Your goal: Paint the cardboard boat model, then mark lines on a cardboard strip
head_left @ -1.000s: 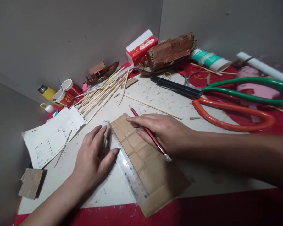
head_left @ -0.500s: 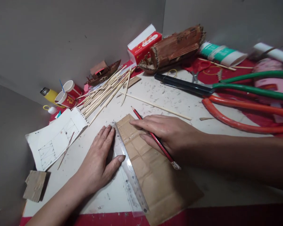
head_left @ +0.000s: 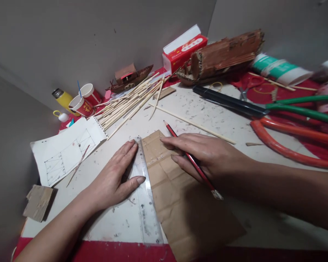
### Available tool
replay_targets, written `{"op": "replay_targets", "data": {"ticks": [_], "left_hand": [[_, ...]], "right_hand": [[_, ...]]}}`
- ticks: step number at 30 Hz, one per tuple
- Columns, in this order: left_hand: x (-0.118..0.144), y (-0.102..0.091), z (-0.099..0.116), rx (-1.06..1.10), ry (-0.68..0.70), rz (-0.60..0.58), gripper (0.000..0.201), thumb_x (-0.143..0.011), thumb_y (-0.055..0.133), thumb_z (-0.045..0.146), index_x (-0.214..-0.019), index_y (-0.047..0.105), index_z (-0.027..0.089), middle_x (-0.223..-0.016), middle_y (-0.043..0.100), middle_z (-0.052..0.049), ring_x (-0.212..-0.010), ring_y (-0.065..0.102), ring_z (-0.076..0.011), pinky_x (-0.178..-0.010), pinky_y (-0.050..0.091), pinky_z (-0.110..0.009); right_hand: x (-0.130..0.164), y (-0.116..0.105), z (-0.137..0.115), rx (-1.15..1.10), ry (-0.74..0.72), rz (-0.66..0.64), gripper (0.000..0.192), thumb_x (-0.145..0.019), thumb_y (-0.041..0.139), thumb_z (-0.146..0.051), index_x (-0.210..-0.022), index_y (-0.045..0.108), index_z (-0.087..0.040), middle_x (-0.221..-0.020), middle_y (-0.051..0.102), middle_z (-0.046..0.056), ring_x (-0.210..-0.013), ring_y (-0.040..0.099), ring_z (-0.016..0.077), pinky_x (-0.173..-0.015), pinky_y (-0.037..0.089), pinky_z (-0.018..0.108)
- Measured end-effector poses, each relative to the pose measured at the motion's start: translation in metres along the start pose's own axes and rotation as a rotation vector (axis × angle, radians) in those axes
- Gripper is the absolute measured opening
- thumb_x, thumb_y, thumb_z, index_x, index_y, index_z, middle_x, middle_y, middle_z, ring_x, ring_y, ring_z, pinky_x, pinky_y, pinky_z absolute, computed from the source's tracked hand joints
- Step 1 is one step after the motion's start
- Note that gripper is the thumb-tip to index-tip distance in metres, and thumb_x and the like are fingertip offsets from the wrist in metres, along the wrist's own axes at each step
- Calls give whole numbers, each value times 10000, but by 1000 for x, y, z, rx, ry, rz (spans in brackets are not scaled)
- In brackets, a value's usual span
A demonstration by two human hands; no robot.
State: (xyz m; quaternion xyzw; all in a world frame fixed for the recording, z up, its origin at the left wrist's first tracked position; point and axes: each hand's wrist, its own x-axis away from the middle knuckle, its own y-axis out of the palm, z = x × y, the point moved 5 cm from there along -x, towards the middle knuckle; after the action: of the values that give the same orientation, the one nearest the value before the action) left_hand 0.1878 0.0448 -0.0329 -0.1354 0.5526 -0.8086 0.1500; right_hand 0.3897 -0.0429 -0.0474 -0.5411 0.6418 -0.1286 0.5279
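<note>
Under left hand (head_left: 113, 180): ruler (head_left: 144, 196)

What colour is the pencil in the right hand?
Red with black stripes; the pencil shows in the head view.

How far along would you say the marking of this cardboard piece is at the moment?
Done: pencil lines already cross the cardboard. In hand: the left hand presses the clear ruler along its edge, while the right hand rests on it holding the red pencil. Left: nothing looks cut; the big scissors lie untouched.
</note>
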Motion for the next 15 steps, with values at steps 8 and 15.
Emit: {"op": "replay_targets", "data": {"ticks": [8,15], "left_hand": [[1,0,2,6,9,38,787,-951,545,482,-1589,157,234,-1647,198,-129,-1509,205,-307,-1208,249,-544],[-1,1,4,-15,28,29,781,-949,553,471,-1584,173,221,-1649,187,-139,-1510,203,-309,-1206,255,-539]], "right_hand": [[0,-1,-2,37,-30,11,324,-943,511,-178,-1229,620,-72,-1052,740,146,-954,707,223,-812,578,325],[0,1,0,5,-15,-6,344,-948,488,-207,-1251,612,-104,-1084,733,143,-984,702,228,-803,581,341]]}}
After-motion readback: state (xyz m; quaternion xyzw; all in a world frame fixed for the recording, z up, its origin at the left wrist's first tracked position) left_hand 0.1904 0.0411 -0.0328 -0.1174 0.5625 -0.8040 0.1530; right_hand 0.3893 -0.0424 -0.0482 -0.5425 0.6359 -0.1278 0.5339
